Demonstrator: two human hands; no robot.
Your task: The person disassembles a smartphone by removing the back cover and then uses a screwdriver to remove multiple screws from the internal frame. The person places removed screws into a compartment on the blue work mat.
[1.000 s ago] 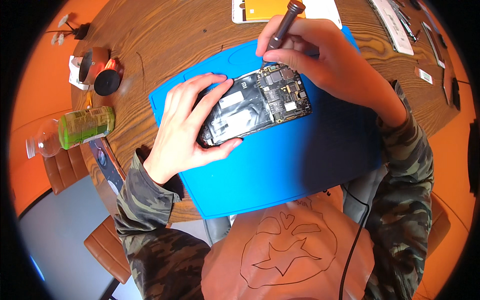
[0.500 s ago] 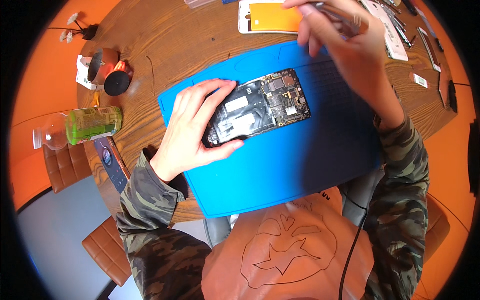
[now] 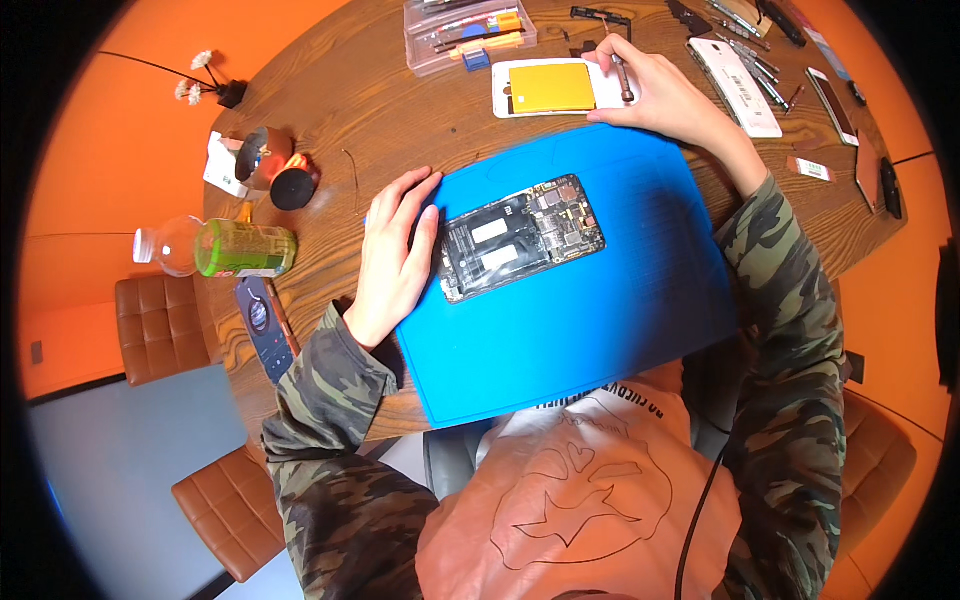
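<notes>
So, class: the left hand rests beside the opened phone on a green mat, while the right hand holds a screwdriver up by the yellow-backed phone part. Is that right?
Not quite: the head view shows the mat is blue, not green. The rest holds: the left hand rests beside the opened phone, and the right hand holds a screwdriver by the yellow-backed phone part.

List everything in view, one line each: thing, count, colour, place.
mat: 1, blue, table centre
opened phone: 1, black, on mat
phone shell: 1, white with yellow panel, above mat
parts box: 1, clear, table top
white phone: 1, upper right
bottle: 1, clear with green label, lying at left
tape roll: 1, black, upper left
table: 1, brown wood
chairs: 2, brown, left
left hand: resting beside opened phone
right hand: holding screwdriver at phone shell
</notes>
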